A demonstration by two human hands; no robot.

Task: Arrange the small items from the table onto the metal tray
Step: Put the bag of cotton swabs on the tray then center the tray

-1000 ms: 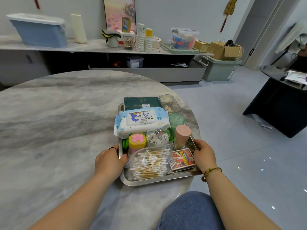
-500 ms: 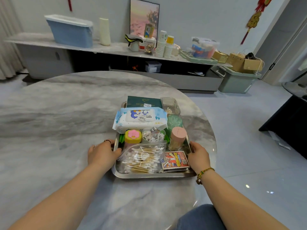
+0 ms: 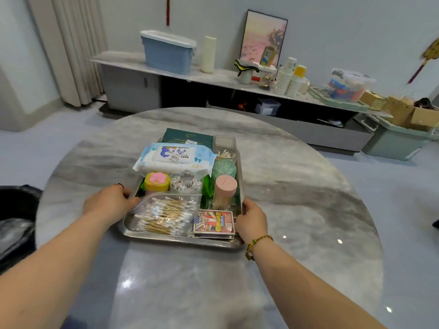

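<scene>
The metal tray (image 3: 166, 238) rests on the round marble table (image 3: 297, 210), packed with small items. A pack of baby wipes (image 3: 175, 159) lies across a dark green booklet (image 3: 187, 137). In front stand a yellow and pink container (image 3: 156, 182), a jar of swabs (image 3: 186, 185) and a pink cylinder (image 3: 225, 188). A bag of cotton swabs (image 3: 164, 216) and a card box (image 3: 213, 222) fill the near end. A clear box (image 3: 224, 144) sits at the far right corner. My left hand (image 3: 109, 201) grips the tray's left rim. My right hand (image 3: 251, 220) grips its right rim.
A long low sideboard (image 3: 213, 77) along the wall carries a blue bin (image 3: 167, 53), paper cups (image 3: 291, 79) and boxes. A black object (image 3: 16, 200) stands on the floor at the left. A green crate (image 3: 392, 143) sits at the right.
The tray, held at both rims, has slid from the table's right edge toward its middle. The view has swung left, bringing a curtain and the black object into sight.
</scene>
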